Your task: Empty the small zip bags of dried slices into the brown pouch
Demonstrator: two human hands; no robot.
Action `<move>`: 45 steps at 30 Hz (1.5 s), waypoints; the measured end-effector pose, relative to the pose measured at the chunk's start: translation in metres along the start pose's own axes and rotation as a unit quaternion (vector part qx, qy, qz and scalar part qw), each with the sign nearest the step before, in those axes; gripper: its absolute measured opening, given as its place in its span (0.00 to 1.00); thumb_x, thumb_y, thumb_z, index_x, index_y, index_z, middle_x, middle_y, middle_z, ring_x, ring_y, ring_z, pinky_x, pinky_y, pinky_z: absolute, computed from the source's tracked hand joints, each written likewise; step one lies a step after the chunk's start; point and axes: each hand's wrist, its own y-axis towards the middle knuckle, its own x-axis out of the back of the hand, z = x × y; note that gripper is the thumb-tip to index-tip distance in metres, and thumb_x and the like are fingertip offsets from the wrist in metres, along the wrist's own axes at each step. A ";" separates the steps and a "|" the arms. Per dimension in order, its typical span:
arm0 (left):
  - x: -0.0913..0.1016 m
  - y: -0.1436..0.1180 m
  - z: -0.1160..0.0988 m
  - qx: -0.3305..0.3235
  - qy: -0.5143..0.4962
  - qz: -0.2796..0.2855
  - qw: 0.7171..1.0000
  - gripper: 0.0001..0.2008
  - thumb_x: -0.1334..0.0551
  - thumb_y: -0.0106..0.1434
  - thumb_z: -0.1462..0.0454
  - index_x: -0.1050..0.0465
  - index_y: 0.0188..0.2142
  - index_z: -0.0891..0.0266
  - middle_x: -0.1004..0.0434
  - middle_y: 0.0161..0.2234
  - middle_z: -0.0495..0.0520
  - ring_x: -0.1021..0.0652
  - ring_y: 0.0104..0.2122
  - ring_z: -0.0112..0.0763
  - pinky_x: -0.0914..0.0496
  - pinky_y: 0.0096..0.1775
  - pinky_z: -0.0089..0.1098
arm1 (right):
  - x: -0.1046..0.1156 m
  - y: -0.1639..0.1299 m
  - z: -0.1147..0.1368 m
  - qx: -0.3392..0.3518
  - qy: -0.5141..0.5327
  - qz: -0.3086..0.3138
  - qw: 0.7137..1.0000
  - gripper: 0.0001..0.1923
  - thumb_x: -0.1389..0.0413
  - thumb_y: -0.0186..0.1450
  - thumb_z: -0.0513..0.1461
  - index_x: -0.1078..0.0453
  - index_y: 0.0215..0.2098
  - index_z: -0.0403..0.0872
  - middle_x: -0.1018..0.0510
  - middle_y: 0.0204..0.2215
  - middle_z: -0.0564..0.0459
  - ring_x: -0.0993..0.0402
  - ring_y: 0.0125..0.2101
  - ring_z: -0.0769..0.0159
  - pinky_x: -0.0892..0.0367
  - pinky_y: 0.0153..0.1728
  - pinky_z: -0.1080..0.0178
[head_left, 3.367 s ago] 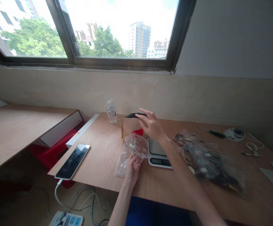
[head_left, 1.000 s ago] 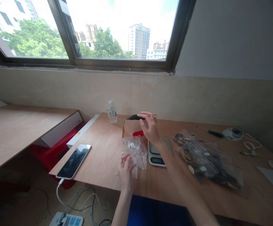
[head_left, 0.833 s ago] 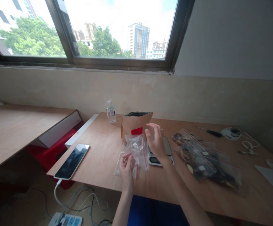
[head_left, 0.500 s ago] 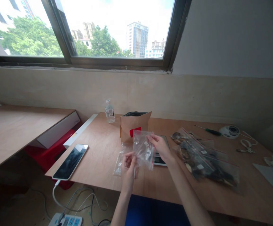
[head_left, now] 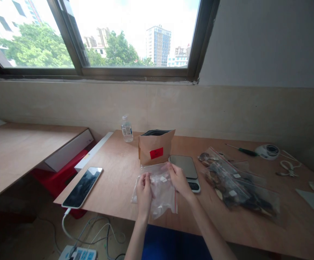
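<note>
Two-handed pinch held clear zip bag [head_left: 162, 195]: left hand [head_left: 144, 195] at ten o'clock, right hand [head_left: 180, 181] at one, seemingly keeping limp film spread. Bag was at six o'clock from kraft pouch [head_left: 162, 141] (mouth gaping), scale [head_left: 184, 167] at four, probably for short reach.

Clr bag [head_left: 160, 198] w/ red strip [head_left: 176, 203]

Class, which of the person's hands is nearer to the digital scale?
Right. The right hand partly hides the digital scale, at its left side; the left hand is farther left, gripping the clear bag.
</note>
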 end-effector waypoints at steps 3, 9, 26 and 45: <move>0.012 0.009 0.000 -0.029 0.031 -0.038 0.998 0.21 0.50 0.60 0.47 0.32 0.36 0.62 0.41 0.17 0.42 0.41 0.12 0.20 0.46 0.14 0.23 | 0.017 0.000 -0.012 -0.056 0.048 -0.095 0.993 0.27 0.60 0.62 0.59 0.37 0.29 0.45 0.42 0.08 0.63 0.48 0.07 0.74 0.53 0.08 0.71; 0.036 0.045 0.009 -0.034 0.095 0.051 0.994 0.21 0.48 0.58 0.47 0.30 0.35 0.62 0.39 0.18 0.44 0.40 0.12 0.22 0.46 0.13 0.23 | 0.089 -0.023 -0.033 -0.077 -0.003 -0.203 0.976 0.25 0.56 0.61 0.58 0.36 0.28 0.46 0.42 0.10 0.62 0.45 0.09 0.73 0.46 0.10 0.70; 0.003 0.020 0.062 -0.193 0.467 0.078 0.859 0.26 0.48 0.60 0.56 0.38 0.56 0.63 0.46 0.61 0.66 0.47 0.61 0.53 0.50 0.57 0.52 | 0.197 -0.050 -0.082 -0.187 -0.577 -0.228 0.762 0.17 0.53 0.61 0.43 0.31 0.43 0.43 0.27 0.41 0.38 0.33 0.43 0.44 0.39 0.39 0.48; -0.042 -0.049 -0.049 -0.014 -0.069 0.227 0.971 0.15 0.44 0.60 0.52 0.33 0.28 0.61 0.29 0.27 0.51 0.28 0.29 0.31 0.33 0.32 0.28 | 0.034 -0.083 0.069 0.083 -0.117 -0.090 0.986 0.10 0.52 0.66 0.42 0.30 0.35 0.48 0.26 0.32 0.51 0.27 0.32 0.66 0.31 0.33 0.67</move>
